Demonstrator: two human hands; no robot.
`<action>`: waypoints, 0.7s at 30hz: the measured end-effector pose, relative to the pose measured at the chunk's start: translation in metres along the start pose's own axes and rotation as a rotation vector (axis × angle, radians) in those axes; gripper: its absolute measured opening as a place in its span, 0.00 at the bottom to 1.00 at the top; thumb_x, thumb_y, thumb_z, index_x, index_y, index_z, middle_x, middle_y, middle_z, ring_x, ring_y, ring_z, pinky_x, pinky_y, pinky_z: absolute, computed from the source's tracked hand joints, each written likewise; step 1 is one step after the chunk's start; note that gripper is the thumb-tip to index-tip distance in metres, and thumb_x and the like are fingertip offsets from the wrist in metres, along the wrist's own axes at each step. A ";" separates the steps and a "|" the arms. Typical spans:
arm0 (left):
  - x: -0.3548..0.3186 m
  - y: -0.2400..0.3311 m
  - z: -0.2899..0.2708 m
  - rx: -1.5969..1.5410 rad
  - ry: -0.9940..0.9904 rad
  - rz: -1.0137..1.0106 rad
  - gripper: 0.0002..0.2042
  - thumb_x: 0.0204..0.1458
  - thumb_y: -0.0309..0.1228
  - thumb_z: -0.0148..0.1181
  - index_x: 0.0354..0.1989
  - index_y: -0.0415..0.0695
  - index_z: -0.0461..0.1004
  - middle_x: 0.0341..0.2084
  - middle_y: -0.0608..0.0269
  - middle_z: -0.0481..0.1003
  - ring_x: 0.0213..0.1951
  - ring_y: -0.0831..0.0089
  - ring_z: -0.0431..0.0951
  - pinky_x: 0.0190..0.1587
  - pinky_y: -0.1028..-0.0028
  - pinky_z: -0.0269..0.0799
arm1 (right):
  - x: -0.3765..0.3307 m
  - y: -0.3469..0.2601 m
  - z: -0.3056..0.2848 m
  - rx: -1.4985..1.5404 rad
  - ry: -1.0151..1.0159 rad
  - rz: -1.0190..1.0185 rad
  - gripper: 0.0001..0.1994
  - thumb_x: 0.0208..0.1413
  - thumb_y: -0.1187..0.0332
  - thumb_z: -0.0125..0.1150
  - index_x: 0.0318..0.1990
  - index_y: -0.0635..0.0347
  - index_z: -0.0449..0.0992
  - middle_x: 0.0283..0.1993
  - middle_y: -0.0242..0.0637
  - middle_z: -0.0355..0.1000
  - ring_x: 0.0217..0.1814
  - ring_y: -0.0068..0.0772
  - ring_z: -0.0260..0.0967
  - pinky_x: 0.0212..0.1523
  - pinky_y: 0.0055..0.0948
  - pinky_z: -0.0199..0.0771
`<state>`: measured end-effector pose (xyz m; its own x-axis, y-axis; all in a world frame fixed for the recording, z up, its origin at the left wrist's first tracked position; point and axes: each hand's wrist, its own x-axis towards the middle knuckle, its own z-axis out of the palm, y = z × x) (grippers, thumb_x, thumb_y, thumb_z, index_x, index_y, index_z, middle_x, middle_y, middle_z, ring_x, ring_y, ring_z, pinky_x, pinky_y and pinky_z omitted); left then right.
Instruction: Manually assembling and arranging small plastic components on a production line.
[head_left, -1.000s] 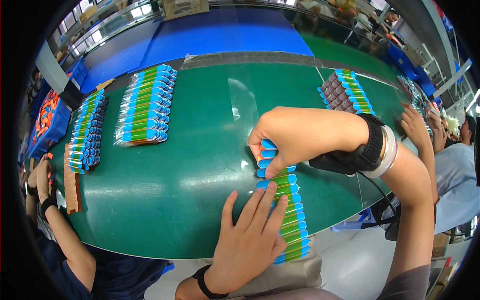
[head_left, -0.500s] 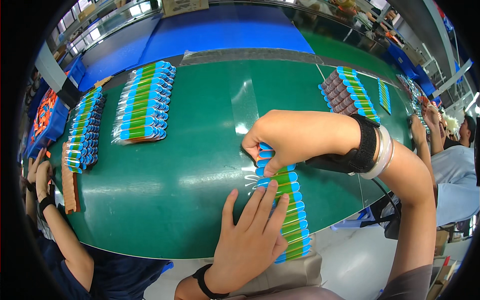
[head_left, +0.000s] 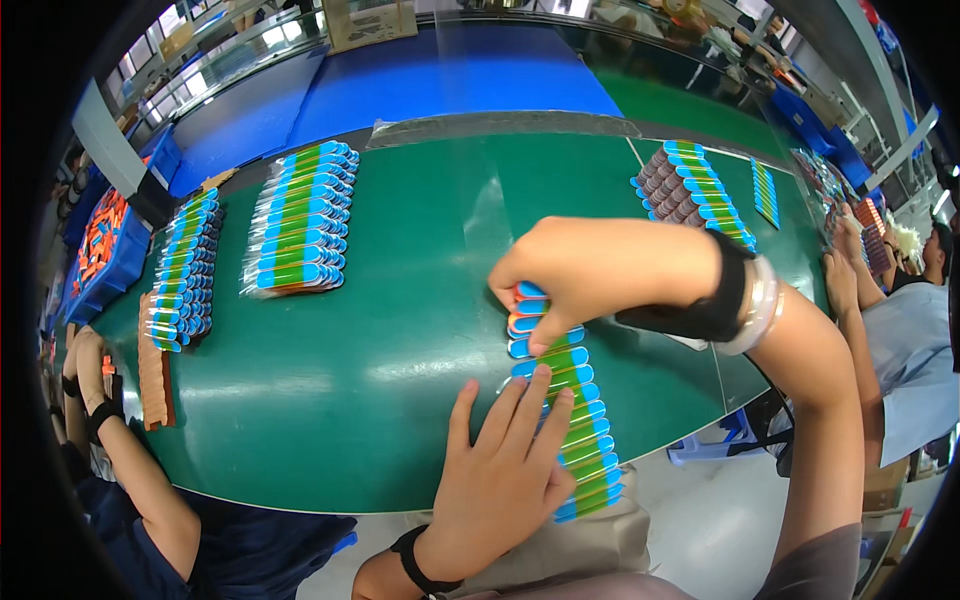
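You're on a factory assembly line: long green table (head_left: 330,420) carrying repeated rows of identical blue-green packaged items (head_left: 300,222), blue bin (head_left: 95,262) of orange parts at the left, other workers' hands (head_left: 85,360) stationed along both sides.

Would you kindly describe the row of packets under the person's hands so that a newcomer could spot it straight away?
On the green belt, look at the near edge in the middle. The row of blue and green packets runs toward the person, with the left hand flat on it and the right hand at its far end. Unlike the other rows, it has hands on it.
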<state>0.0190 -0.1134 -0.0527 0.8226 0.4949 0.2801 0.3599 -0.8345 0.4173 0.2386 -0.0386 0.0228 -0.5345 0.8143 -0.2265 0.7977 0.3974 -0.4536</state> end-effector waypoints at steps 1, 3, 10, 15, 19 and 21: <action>0.000 0.002 0.001 -0.008 0.005 -0.002 0.27 0.42 0.29 0.57 0.57 0.43 0.71 0.60 0.51 0.67 0.61 0.57 0.66 0.66 0.45 0.52 | -0.006 0.001 -0.009 0.030 -0.028 -0.048 0.16 0.43 0.65 0.73 0.35 0.63 0.74 0.29 0.43 0.75 0.32 0.47 0.72 0.33 0.39 0.69; 0.001 0.003 0.001 -0.002 0.004 -0.015 0.27 0.42 0.29 0.57 0.56 0.43 0.71 0.60 0.52 0.67 0.60 0.57 0.66 0.66 0.45 0.52 | -0.015 0.000 -0.028 0.091 -0.077 -0.006 0.12 0.46 0.68 0.70 0.37 0.62 0.75 0.28 0.40 0.74 0.31 0.41 0.72 0.33 0.35 0.69; -0.001 -0.002 0.001 -0.027 0.035 0.008 0.26 0.41 0.29 0.57 0.55 0.44 0.72 0.58 0.52 0.69 0.57 0.57 0.69 0.66 0.45 0.54 | -0.021 -0.010 -0.064 0.075 0.014 0.031 0.12 0.47 0.74 0.67 0.39 0.62 0.73 0.33 0.32 0.73 0.35 0.23 0.68 0.39 0.25 0.69; 0.000 -0.003 0.001 -0.034 0.033 0.015 0.26 0.41 0.28 0.57 0.55 0.44 0.72 0.58 0.53 0.69 0.56 0.57 0.70 0.65 0.44 0.54 | -0.028 0.002 -0.071 0.600 0.200 0.186 0.08 0.49 0.79 0.58 0.39 0.65 0.74 0.37 0.26 0.72 0.41 0.13 0.68 0.42 0.17 0.69; -0.002 -0.005 0.002 -0.040 0.047 0.023 0.27 0.41 0.28 0.57 0.55 0.44 0.72 0.58 0.53 0.69 0.56 0.57 0.70 0.65 0.44 0.55 | -0.025 0.010 -0.059 0.464 0.431 0.275 0.08 0.54 0.72 0.57 0.38 0.68 0.76 0.32 0.28 0.74 0.36 0.13 0.69 0.39 0.16 0.68; -0.001 -0.004 0.002 -0.037 0.048 0.027 0.26 0.40 0.28 0.57 0.55 0.44 0.72 0.58 0.53 0.69 0.56 0.58 0.70 0.65 0.44 0.55 | -0.025 0.010 -0.055 0.431 0.491 0.311 0.09 0.55 0.71 0.58 0.40 0.69 0.76 0.34 0.29 0.75 0.38 0.13 0.70 0.41 0.17 0.69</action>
<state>0.0174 -0.1110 -0.0567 0.8092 0.4844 0.3324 0.3209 -0.8384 0.4405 0.2754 -0.0318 0.0713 -0.0326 0.9989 -0.0328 0.6572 -0.0033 -0.7537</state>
